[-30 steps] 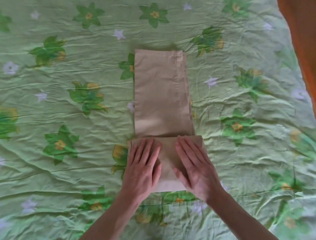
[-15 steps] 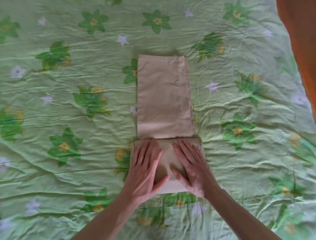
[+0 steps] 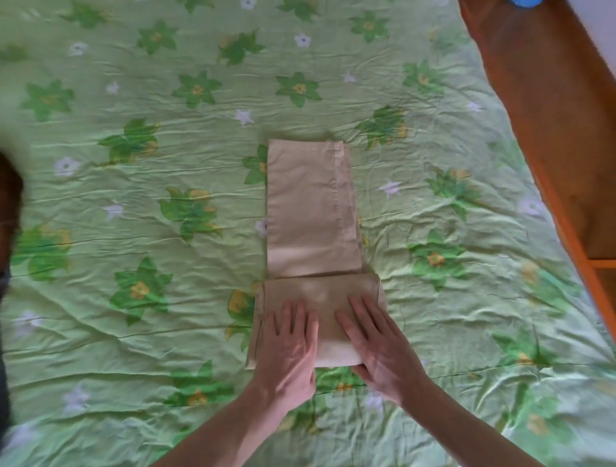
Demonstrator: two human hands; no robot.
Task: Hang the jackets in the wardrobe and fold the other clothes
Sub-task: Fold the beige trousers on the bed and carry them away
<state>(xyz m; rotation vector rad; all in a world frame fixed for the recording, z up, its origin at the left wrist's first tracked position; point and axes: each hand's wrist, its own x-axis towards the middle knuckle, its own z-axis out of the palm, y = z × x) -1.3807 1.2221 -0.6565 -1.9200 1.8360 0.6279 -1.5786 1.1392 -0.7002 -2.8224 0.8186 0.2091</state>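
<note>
Surface: green bedspread (image 3: 133, 233) printed with leaves and small white stars, creased all over; it fills nearly the whole view and gives you a soft, yielding bed to fold on.
Room edge: orange-brown wooden frame (image 3: 550, 116) runs along the far right; a blue object (image 3: 521, 2) shows at the top edge, too cut off to identify. A dark blurred shape sits at the left margin and cannot be told.
Task item: beige garment (image 3: 310, 206), seemingly trousers folded into a long narrow strip, lies flat near the middle of the bedspread with its length running away from you.
Folded end: the near end (image 3: 320, 293) is turned over into a thicker, wider band, so the strip is already shortened once.
Left hand (image 3: 290, 343): palm down, fingers straight and slightly spread, resting flat on the left part of the band; it grips nothing.
Right hand (image 3: 376, 340): palm down, fingers extended on the right part; the thumb's position at the near edge is not clear.
Reason for placement: you appear to be pressing the fold flat from both sides so that it holds its crease.
Progress: judged mid-fold; the far length is not yet folded in.
</note>
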